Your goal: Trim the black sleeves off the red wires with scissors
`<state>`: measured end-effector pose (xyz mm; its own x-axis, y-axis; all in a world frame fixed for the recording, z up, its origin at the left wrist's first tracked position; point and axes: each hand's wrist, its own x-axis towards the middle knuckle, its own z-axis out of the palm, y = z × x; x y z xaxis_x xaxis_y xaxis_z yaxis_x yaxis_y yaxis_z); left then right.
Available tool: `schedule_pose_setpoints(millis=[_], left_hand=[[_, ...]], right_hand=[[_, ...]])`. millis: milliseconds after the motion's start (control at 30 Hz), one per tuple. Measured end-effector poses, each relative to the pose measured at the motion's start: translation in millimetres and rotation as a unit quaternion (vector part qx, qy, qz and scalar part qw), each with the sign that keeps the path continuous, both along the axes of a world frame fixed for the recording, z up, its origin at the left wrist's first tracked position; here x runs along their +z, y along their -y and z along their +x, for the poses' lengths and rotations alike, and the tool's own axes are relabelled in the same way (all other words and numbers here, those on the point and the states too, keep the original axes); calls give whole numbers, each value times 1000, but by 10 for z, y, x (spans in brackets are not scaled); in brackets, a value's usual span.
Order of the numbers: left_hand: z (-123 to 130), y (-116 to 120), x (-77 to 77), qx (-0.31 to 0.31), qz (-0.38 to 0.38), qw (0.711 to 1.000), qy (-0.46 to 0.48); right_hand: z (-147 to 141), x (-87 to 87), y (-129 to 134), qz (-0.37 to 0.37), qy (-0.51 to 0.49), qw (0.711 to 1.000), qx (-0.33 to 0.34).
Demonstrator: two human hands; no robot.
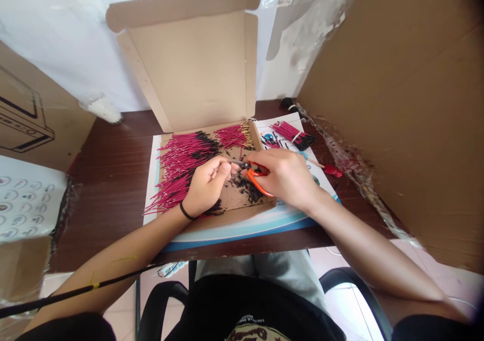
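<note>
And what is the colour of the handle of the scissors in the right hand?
The handle is orange, seen best in the head view.

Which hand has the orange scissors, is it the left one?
No, the right hand holds the orange scissors by their handles.

Left of the wire pile point(179, 160), the table point(113, 190) gives passage; the upright box lid point(196, 69) bars the back.

A box point(251, 212) is set on a sheet point(234, 233) on the table point(109, 190). Inside, wires point(177, 154) are heaped at left, scraps point(251, 194) scattered to their right. Right of the box, a wire bundle point(293, 133) is laid. Scissors point(248, 165) are held above the scraps by the right hand point(289, 175).
</note>
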<state>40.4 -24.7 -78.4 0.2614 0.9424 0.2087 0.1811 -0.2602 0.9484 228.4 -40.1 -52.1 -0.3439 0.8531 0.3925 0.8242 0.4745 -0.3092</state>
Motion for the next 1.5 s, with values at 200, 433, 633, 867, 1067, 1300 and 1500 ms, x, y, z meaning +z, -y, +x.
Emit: schedule_pose_setpoints(millis=[200,433,633,867,1067,1300,1500], left_hand=[[-9,5,-3,-6,-1,1000,-8],[-4,4,18,-14,6,1000,-13],[-13,1,14,-22,15,999,-25],[-21,-1,2,-34,18,999,-20],[-38,-30,-70,-11,-1,999,38],[-55,-65,-176,14,-28,997,71],[-46,-66,-152,22,-36,997,68]], right_hand=[[-10,-31,9,11,15,1000,4],[11,-30,8,14,24,1000,14],[18,-32,-2,15,28,999,30],[44,-51,-14,12,55,998,11],[-10,-35,17,7,-7,999,-35],[-31,-6,17,-15,-24,999,-20],[-39,-12,36,-11,-19,1000,-8]])
